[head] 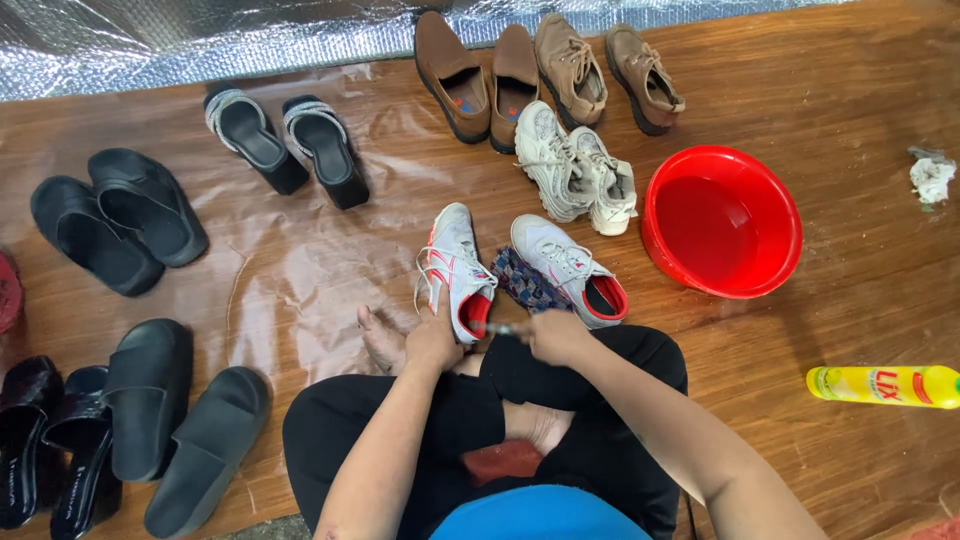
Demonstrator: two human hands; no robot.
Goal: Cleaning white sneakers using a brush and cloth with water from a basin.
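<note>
Your left hand (432,342) grips the heel of the near white-and-red sneaker (457,268); your right hand (556,335) is closed on a small object, too blurred to identify. Its mate (568,268) lies beside a checked cloth (524,280). Right: red basin (722,221), yellow bottle (884,386). Beyond: brown shoes (545,75).
</note>
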